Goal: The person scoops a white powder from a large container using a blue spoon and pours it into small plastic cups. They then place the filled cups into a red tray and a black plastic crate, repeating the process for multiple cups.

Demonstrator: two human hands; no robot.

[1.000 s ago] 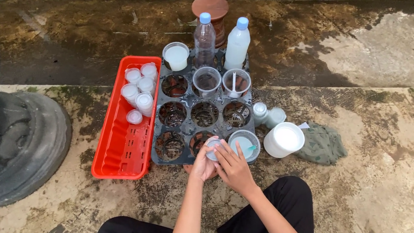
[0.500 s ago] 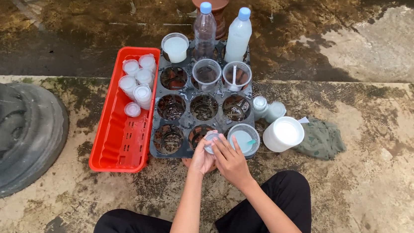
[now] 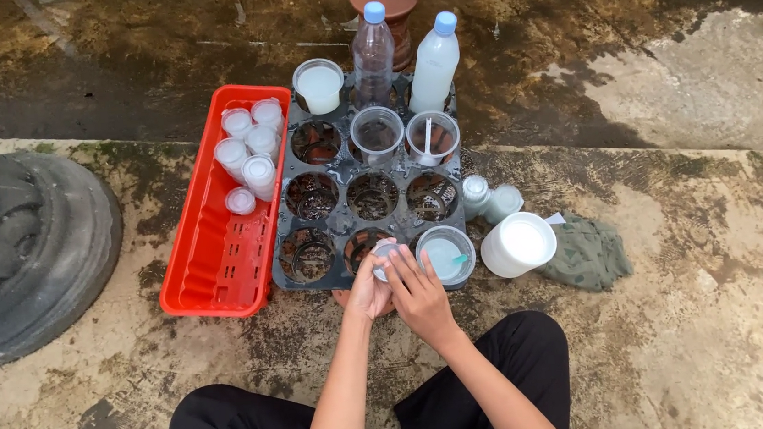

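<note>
Both hands meet over the front edge of a dark seedling tray [image 3: 282,216] — the left hand [image 3: 367,291] cups a small clear cup [image 3: 386,252], the right hand [image 3: 419,291] covers it. An orange basket [image 3: 207,267] of lidded cups lies just beside the tray.

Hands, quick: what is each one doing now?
Left hand: closed around a small clear cup.
Right hand: fingers on the same cup's top.

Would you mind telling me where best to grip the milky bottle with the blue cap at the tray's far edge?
Probably around the white bottle's straight body below the shoulder, coming from its right side: it stands upright, the clear bottle crowds its left, and cups stand in front of it.
</note>
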